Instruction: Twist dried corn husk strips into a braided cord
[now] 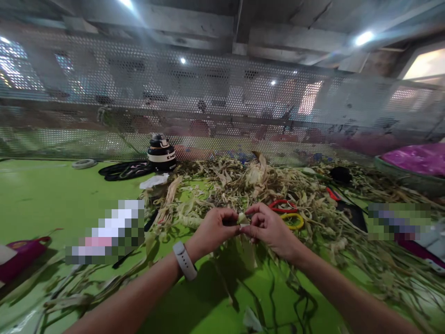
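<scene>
Just above the middle of the green table, my left hand [219, 227] and my right hand [269, 229] meet almost fingertip to fingertip. Both are closed in a pinch on a small pale husk piece [242, 217], mostly hidden by the fingers. A white watch strap [185, 260] circles my left wrist. Beyond the fingers lies a loose heap of dried husks and leaves [225, 178]. Scissors with a red handle loop [283, 205] and a yellow handle loop [293, 221] lie beside my right hand, their blades hidden.
A black bottle [162, 153] stands at the back left by a black pouch [125, 170] and a tape ring [84, 163]. Perforated metal sheeting [215, 93] borders the far edge. Dry stalks [389, 273] litter the right side. A basin holding a pink plastic bag [417, 160] sits far right.
</scene>
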